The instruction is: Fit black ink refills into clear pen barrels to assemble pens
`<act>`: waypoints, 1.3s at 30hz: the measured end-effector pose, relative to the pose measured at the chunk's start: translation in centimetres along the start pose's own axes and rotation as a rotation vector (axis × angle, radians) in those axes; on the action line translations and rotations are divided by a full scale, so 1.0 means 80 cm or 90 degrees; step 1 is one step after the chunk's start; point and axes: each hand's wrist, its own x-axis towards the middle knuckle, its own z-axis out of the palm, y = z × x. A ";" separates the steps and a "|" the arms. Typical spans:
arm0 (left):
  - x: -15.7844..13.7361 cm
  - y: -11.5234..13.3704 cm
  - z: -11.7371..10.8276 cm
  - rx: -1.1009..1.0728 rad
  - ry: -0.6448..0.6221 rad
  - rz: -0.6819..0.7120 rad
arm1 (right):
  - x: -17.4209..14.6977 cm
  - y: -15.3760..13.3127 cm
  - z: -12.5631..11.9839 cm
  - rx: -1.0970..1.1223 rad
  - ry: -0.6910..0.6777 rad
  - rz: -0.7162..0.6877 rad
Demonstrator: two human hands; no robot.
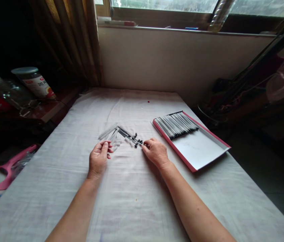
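Observation:
My left hand (99, 157) is closed in a pinch above the cloth. What its fingertips hold, if anything, is too small to make out. Just beyond it lie clear pen barrels (108, 131) and several smaller clear pieces (115, 143). Thin dark pen refills (125, 132) lie beside the barrels, slanting toward the right. My right hand (156, 151) reaches in from the right with bent, closed fingers. Its fingertips are at a small cluster of black pen parts (138, 142), and I cannot tell what they grip.
To the right, a shallow white box with red edges (189, 153) holds a row of assembled pens (175, 125). The table has a pale cloth (129, 201). A tiny red piece (148, 102) lies farther back. Jars (37, 82) and a pink-handled item (8, 171) are at the left.

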 end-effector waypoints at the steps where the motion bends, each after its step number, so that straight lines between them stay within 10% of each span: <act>1: 0.007 0.000 -0.010 0.063 0.020 0.044 | -0.002 0.001 0.001 -0.004 0.004 0.002; 10: 0.012 0.005 -0.034 0.727 -0.042 0.277 | -0.020 0.013 0.009 0.083 0.088 0.049; 16: 0.006 0.006 -0.009 0.851 -0.074 0.291 | -0.047 0.022 0.013 0.249 0.155 0.055; 28: 0.009 0.003 -0.008 0.687 -0.012 0.348 | -0.053 0.025 0.013 0.569 0.222 0.116; 39: -0.005 0.003 0.000 0.181 -0.161 0.096 | -0.054 0.024 0.008 0.607 0.213 0.112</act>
